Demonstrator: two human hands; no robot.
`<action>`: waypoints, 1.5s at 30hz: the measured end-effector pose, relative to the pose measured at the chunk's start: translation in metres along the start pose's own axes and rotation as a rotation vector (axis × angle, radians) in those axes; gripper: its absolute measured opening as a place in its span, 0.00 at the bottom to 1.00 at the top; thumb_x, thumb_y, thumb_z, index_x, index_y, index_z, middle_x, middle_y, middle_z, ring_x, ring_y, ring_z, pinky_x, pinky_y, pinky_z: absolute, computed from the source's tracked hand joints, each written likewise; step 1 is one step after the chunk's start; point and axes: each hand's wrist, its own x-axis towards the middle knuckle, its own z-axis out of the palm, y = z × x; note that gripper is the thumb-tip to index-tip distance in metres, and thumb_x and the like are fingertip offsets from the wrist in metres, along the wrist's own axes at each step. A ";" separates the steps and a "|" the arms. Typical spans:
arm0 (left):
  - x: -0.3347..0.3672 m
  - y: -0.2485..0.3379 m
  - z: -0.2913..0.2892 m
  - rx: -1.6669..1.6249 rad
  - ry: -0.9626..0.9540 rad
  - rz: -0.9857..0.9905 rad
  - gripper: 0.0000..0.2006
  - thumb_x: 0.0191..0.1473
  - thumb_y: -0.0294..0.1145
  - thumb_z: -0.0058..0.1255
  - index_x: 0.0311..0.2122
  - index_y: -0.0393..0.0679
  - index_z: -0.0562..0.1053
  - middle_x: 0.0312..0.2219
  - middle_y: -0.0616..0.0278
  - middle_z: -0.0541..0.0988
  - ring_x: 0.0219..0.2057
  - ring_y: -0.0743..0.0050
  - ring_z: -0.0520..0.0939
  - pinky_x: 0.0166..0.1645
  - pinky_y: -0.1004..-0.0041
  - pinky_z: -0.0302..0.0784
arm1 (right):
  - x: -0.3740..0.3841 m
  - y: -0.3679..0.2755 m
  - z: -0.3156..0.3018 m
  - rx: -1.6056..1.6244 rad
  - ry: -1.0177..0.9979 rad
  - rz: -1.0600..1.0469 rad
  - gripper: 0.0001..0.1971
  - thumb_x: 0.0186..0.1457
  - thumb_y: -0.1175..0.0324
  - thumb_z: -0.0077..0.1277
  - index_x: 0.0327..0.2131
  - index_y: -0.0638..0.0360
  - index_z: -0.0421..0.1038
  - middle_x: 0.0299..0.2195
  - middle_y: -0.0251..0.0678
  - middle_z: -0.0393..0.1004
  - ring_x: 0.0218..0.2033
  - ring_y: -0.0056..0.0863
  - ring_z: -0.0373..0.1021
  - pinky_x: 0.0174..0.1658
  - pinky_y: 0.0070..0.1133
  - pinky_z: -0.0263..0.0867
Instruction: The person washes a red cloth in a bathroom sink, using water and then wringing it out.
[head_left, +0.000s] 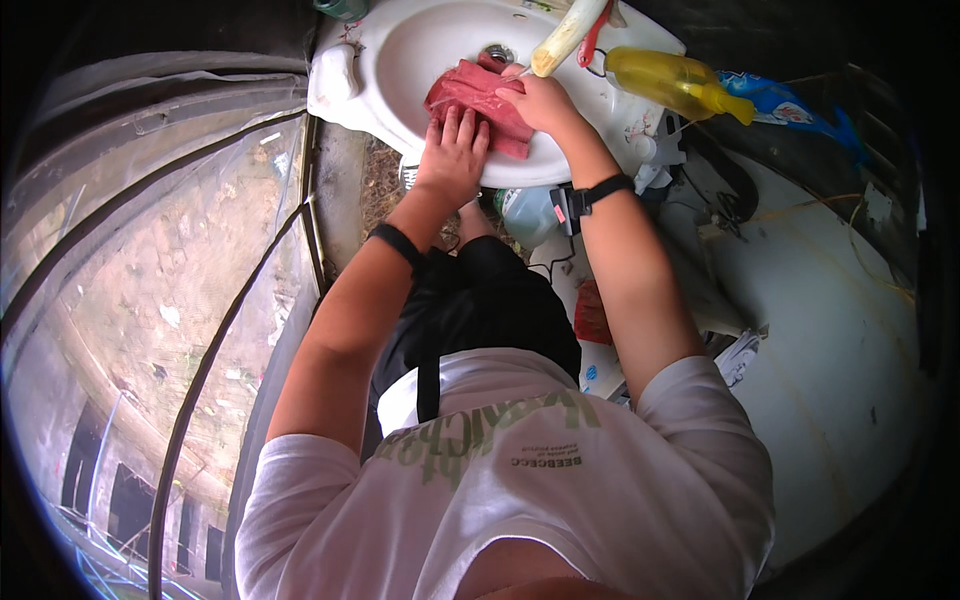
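Observation:
A wet-looking reddish-pink cloth (478, 92) lies bunched in the white washbasin (405, 60), just in front of the metal drain (496, 54). My left hand (456, 152) rests on the cloth's near left part, fingers stretched out and slightly apart. At the cloth's right side, my right hand (545, 104) has its fingers closed on the edge, its thumb side by the drain. Directly above that hand hangs the pale end of a spout or pipe (560, 45). Some of the cloth is hidden under my fingers.
On the basin's right rim lie a red-handled tool (594, 38) and a yellow bottle (670, 82), with a blue packet (775, 98) beyond. A white soap-like piece (338, 72) sits on the left rim. Below stands a clear plastic jug (530, 212). Clear sheeting on dark poles (200, 400) borders the left.

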 end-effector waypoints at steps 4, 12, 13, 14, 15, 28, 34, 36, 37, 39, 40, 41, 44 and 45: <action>0.005 -0.002 -0.005 0.029 -0.064 -0.005 0.44 0.57 0.47 0.51 0.76 0.43 0.52 0.75 0.44 0.53 0.76 0.40 0.52 0.75 0.43 0.49 | -0.014 0.020 -0.010 -0.111 0.011 0.177 0.20 0.62 0.58 0.59 0.54 0.55 0.75 0.52 0.47 0.79 0.54 0.47 0.75 0.57 0.36 0.71; 0.006 -0.008 0.000 0.031 0.013 0.065 0.42 0.58 0.45 0.50 0.75 0.44 0.54 0.74 0.45 0.56 0.76 0.43 0.53 0.76 0.44 0.49 | 0.001 -0.003 0.008 -0.528 0.093 0.322 0.31 0.59 0.43 0.60 0.58 0.52 0.72 0.59 0.45 0.75 0.63 0.44 0.68 0.64 0.42 0.63; 0.006 -0.008 0.001 0.026 0.003 0.075 0.42 0.57 0.45 0.51 0.75 0.44 0.56 0.74 0.45 0.58 0.76 0.44 0.54 0.76 0.46 0.51 | 0.005 -0.008 0.009 -0.514 0.138 0.325 0.33 0.58 0.40 0.60 0.58 0.53 0.73 0.60 0.45 0.74 0.65 0.44 0.66 0.65 0.43 0.62; 0.007 -0.009 0.002 0.021 -0.007 0.084 0.41 0.57 0.45 0.51 0.74 0.44 0.57 0.73 0.45 0.59 0.76 0.45 0.56 0.76 0.47 0.53 | 0.011 -0.013 0.009 -0.511 0.138 0.325 0.33 0.58 0.40 0.60 0.58 0.53 0.73 0.60 0.45 0.74 0.65 0.44 0.66 0.65 0.43 0.62; 0.007 -0.010 0.002 0.024 -0.008 0.082 0.41 0.57 0.45 0.51 0.74 0.44 0.57 0.73 0.45 0.59 0.76 0.45 0.56 0.76 0.47 0.53 | 0.017 -0.016 0.009 -0.469 0.069 0.341 0.34 0.57 0.40 0.61 0.58 0.52 0.72 0.60 0.46 0.74 0.64 0.45 0.68 0.65 0.43 0.62; 0.006 -0.003 0.025 -0.069 0.204 0.051 0.36 0.51 0.38 0.57 0.68 0.44 0.68 0.65 0.46 0.71 0.66 0.42 0.70 0.69 0.51 0.68 | 0.010 -0.073 0.032 -0.233 -0.234 0.133 0.35 0.60 0.41 0.58 0.55 0.63 0.62 0.47 0.59 0.80 0.50 0.58 0.76 0.53 0.45 0.72; 0.008 -0.001 0.019 -0.084 0.120 0.052 0.36 0.52 0.36 0.55 0.68 0.41 0.68 0.67 0.49 0.71 0.71 0.45 0.67 0.71 0.53 0.65 | 0.029 -0.031 0.051 -0.212 -0.144 0.155 0.30 0.64 0.38 0.50 0.55 0.55 0.68 0.49 0.54 0.80 0.51 0.56 0.77 0.55 0.47 0.71; 0.008 0.001 0.021 -0.065 0.085 0.036 0.35 0.55 0.36 0.52 0.69 0.40 0.66 0.69 0.48 0.69 0.71 0.48 0.66 0.72 0.54 0.63 | 0.044 -0.024 0.043 -0.174 -0.230 0.141 0.30 0.65 0.37 0.48 0.58 0.49 0.68 0.52 0.55 0.79 0.53 0.55 0.76 0.55 0.42 0.72; 0.009 0.001 0.023 -0.064 0.094 0.021 0.34 0.56 0.37 0.51 0.69 0.40 0.66 0.69 0.49 0.68 0.72 0.48 0.65 0.73 0.55 0.61 | 0.044 -0.030 0.039 -0.183 -0.195 0.149 0.31 0.65 0.36 0.48 0.60 0.48 0.69 0.53 0.54 0.79 0.54 0.54 0.76 0.56 0.42 0.72; 0.008 0.004 0.020 -0.072 0.114 -0.012 0.33 0.58 0.37 0.49 0.69 0.41 0.67 0.69 0.51 0.69 0.73 0.51 0.63 0.74 0.55 0.58 | 0.040 -0.048 0.035 -0.194 -0.163 0.159 0.33 0.64 0.35 0.49 0.61 0.48 0.69 0.54 0.54 0.78 0.55 0.54 0.76 0.57 0.41 0.72; 0.010 0.004 0.012 -0.076 0.112 -0.012 0.33 0.58 0.37 0.49 0.69 0.41 0.67 0.69 0.51 0.69 0.73 0.51 0.63 0.74 0.55 0.58 | 0.032 -0.059 0.038 -0.175 -0.238 0.203 0.33 0.64 0.35 0.49 0.61 0.47 0.70 0.54 0.53 0.78 0.55 0.54 0.75 0.57 0.41 0.71; 0.012 0.002 0.004 -0.077 -0.020 0.008 0.33 0.57 0.37 0.49 0.68 0.42 0.68 0.68 0.51 0.70 0.73 0.52 0.63 0.74 0.55 0.58 | 0.023 -0.069 0.039 -0.155 -0.314 0.248 0.33 0.64 0.34 0.48 0.60 0.47 0.72 0.54 0.52 0.78 0.56 0.54 0.75 0.58 0.42 0.70; 0.008 -0.001 0.000 -0.140 -0.137 0.024 0.32 0.56 0.36 0.50 0.68 0.42 0.69 0.67 0.53 0.71 0.73 0.55 0.65 0.74 0.55 0.59 | 0.020 -0.057 0.056 -0.221 -0.179 0.209 0.30 0.66 0.36 0.44 0.56 0.50 0.75 0.53 0.51 0.79 0.54 0.54 0.76 0.57 0.44 0.71; 0.010 0.000 0.010 -0.133 -0.019 0.016 0.32 0.56 0.35 0.50 0.68 0.42 0.68 0.68 0.53 0.71 0.72 0.54 0.66 0.74 0.56 0.60 | 0.028 -0.051 0.050 -0.216 -0.157 0.189 0.30 0.67 0.36 0.44 0.55 0.50 0.75 0.51 0.51 0.80 0.53 0.54 0.76 0.56 0.44 0.72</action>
